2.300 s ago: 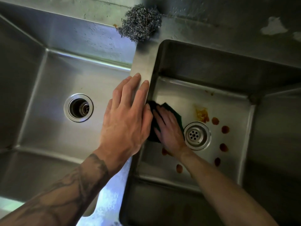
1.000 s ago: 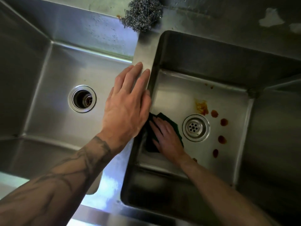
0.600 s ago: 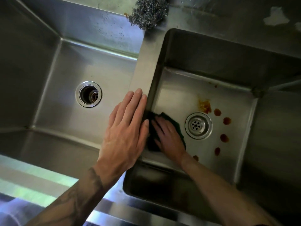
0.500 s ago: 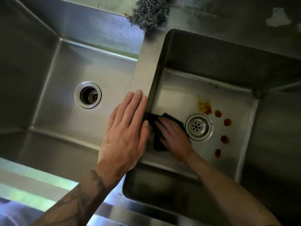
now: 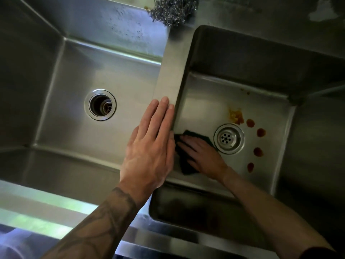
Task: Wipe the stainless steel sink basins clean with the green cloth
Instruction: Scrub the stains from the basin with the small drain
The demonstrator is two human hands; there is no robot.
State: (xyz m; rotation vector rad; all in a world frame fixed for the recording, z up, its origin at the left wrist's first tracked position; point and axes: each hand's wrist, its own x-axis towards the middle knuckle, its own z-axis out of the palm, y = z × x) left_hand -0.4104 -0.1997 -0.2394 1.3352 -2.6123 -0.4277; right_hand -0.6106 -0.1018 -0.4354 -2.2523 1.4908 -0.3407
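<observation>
Head view, looking down into the sink.

Right hand: lies palm down on the floor of the right stainless steel basin. Its fingers are extended and point toward the dividing wall, pressing flat rather than curling round anything.

Dark green square cloth: lies flat on the basin floor under that hand. It shows past the fingertips toward the divider, as a corner beyond the knuckles, and as an edge on the near side of the hand. The cloth sits in the left part of the right basin, its left edge against the foot of the steel divider strip. Its far corner is just beside the round perforated drain strainer.

Left hand: rests flat on top of the divider, fingers straight and together, holding nothing.

Soil: a yellow-orange smear lies just beyond the strainer. Four red-brown round spots arc round its right side, apart from the cloth.

Left stainless steel basin: has an open round drain.

Grey steel-wool scouring pad: sits on the back ledge at the far end of the divider.
</observation>
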